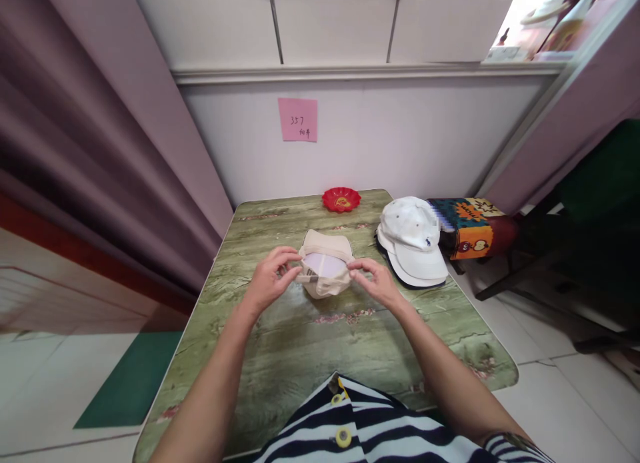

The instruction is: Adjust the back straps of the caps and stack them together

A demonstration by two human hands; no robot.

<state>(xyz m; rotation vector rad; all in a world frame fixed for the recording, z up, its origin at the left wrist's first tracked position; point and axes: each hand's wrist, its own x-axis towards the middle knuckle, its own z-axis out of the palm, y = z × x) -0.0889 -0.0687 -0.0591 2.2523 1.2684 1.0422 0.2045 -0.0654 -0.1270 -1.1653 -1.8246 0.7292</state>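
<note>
A beige baseball cap [327, 287] lies tipped over on the green table [280, 356], its pale lilac inside facing up and its brim pointing away from me. My left hand [273, 280] pinches the left edge of the cap, near the back opening and strap. On the opposite side, the thumb and fingers of my right hand [376, 280] close on the cap's right edge. To the right sits a stack of caps, with a white cap [411, 226] on top and a dark brim showing beneath.
At the back of the table stands a red scalloped dish [341, 200]. A pink note [298, 120] is stuck to the wall behind. Right of the table is a stool with a patterned cover [473, 226]; purple curtains [100, 116] hang at the left.
</note>
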